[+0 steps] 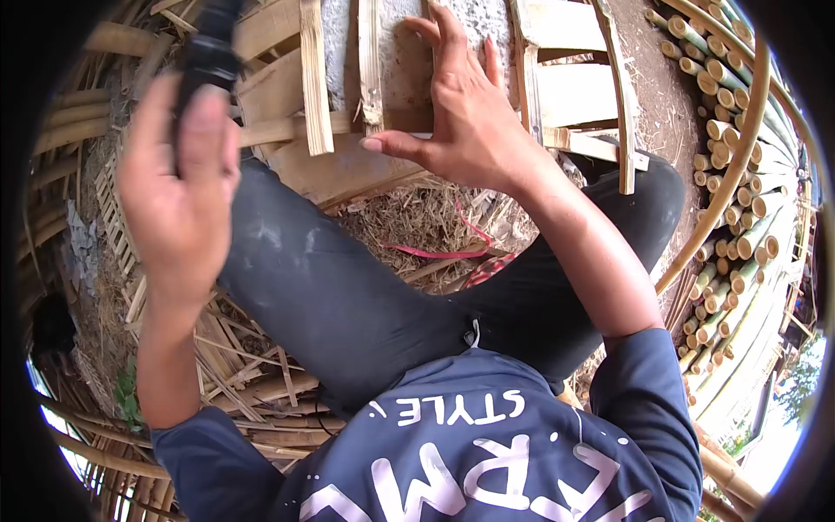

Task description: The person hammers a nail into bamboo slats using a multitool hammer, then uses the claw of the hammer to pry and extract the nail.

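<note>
My left hand (pixel 178 183) is closed around a black-handled tool (pixel 211 56), raised at the upper left. Motion blurs both, and the tool's far end is cut off by the frame's edge. With fingers spread, my right hand (pixel 474 122) lies over woven split-bamboo strips; its thumb is at the end of a narrow bamboo strip (pixel 370 65). Beside it are another upright strip (pixel 315 78) and a wider crosswise slat (pixel 565 87). A grey, rough slab (pixel 478 22) shows beneath the strips and fingers.
Stacked cut bamboo poles (pixel 731 174) stand on the right, with a long curved pole (pixel 726 187) before them. My crossed legs (pixel 322 287) border the work. Shavings and a pink ribbon (pixel 444 253) lie between them. Split bamboo pieces (pixel 252 374) litter the lower left.
</note>
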